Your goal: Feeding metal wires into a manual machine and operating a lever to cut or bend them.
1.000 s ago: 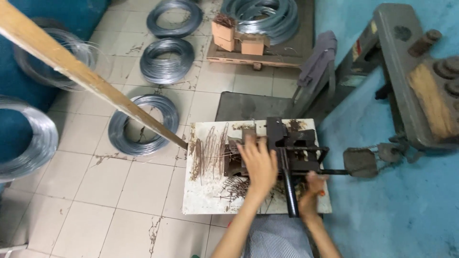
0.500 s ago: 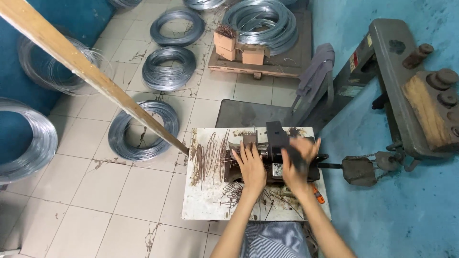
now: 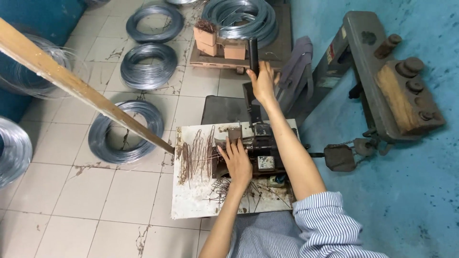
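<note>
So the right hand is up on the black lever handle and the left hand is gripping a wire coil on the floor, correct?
Not quite. The head view shows the left hand flat on the small bench machine on the white board, not on a floor coil. The right hand does hold the black lever handle.

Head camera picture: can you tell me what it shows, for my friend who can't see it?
A person sits at a small white work board with a dark metal bending tool. Their right hand grips the tool's raised black lever, while their left hand presses flat on the tool. Coils of grey wire lie on the tiled floor.
</note>
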